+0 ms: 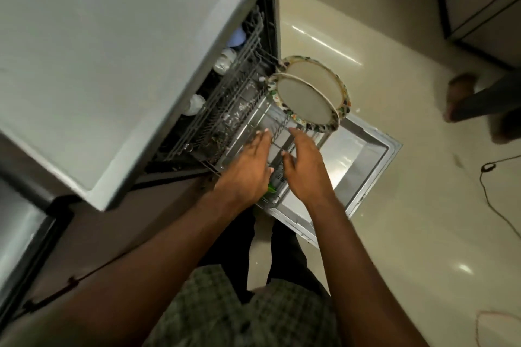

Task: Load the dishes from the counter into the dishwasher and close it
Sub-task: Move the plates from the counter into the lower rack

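The dishwasher stands open under the counter, its door (363,166) lying flat over the floor. The lower wire rack (248,121) is pulled out over the door. Two white plates with patterned rims, the nearer plate (304,103) and the farther plate (318,77), stand on edge at the rack's far right. My left hand (248,169) hovers over the rack's near edge with fingers straight, holding nothing. My right hand (306,169) is beside it, fingers relaxed, also over the rack. Something green (271,188) shows under my left hand. White cups (224,60) sit in the upper rack.
The pale counter top (112,65) overhangs the dishwasher at the left. Glossy beige floor lies to the right, with a black cable (487,177) on it. Another person's foot (462,96) is at the right. Dark cabinets stand at the top right.
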Motion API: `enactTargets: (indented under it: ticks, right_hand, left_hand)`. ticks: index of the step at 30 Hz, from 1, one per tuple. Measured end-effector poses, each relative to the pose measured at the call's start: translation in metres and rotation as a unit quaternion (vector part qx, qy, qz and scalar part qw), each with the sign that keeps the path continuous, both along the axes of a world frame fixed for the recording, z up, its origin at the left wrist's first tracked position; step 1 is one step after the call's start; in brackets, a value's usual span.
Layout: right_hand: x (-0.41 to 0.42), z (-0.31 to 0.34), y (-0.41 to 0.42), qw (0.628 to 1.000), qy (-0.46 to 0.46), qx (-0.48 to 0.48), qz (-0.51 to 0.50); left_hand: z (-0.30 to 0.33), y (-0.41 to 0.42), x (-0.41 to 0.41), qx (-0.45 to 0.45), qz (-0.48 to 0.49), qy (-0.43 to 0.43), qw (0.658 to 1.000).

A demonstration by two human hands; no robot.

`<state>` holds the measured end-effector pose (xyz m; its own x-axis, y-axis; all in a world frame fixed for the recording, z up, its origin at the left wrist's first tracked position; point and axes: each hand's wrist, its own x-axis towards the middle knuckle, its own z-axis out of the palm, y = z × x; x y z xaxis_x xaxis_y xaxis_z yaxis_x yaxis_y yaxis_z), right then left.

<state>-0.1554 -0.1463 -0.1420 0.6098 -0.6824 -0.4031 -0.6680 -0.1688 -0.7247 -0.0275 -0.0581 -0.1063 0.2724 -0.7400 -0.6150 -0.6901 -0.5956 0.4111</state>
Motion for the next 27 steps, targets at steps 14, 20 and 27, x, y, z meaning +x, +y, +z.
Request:
enactTargets:
  ticks: [14, 20, 27]
  right_hand:
    - [0.072, 0.117, 0.04, 0.962, -0.068, -0.123, 0.233]
    - [0.12, 0.149, 0.098, 0.921, -0.103, -0.151, 0.345]
    - [0.172, 0.18, 0.215, 0.838, -0.132, -0.189, 0.495]
  left_hand:
    - [0.116, 0.099, 0.025, -0.175, 0.184, -0.117, 0.96]
    - [0.133, 0.182, 0.049, -0.145, 0.264, -0.162, 0.94]
    - [0.148, 0.306, 0.068, -0.134, 0.328, -0.212, 0.911]
